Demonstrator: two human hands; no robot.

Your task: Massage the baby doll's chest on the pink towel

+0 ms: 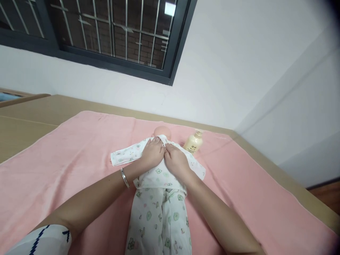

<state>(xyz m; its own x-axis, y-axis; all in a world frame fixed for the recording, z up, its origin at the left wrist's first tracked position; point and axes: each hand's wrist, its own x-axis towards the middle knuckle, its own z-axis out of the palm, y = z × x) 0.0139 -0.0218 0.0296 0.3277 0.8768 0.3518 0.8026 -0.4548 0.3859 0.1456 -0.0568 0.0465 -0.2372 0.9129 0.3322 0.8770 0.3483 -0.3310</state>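
A baby doll (pixel 162 132) lies on its back on a pink cloth, its head toward the wall. It wears a white printed top (pixel 156 177) and matching printed trousers (pixel 148 216). My left hand (pixel 153 152), with a silver bangle at the wrist, rests flat on the upper chest of the top, fingers extended. Beside it my right hand (pixel 175 158) lies on the other side of the chest, its fingers stretched out toward the collar. The hands nearly meet at the middle. Both sleeves of the top spread outward.
A pale yellow pump bottle (pixel 193 142) stands on the cloth right of the doll's head. The pink cloth (pixel 87 148) covers much of a wooden surface (pixel 66 106). Behind are a white wall (pixel 207 78) and a dark-framed barred window (pixel 111 58).
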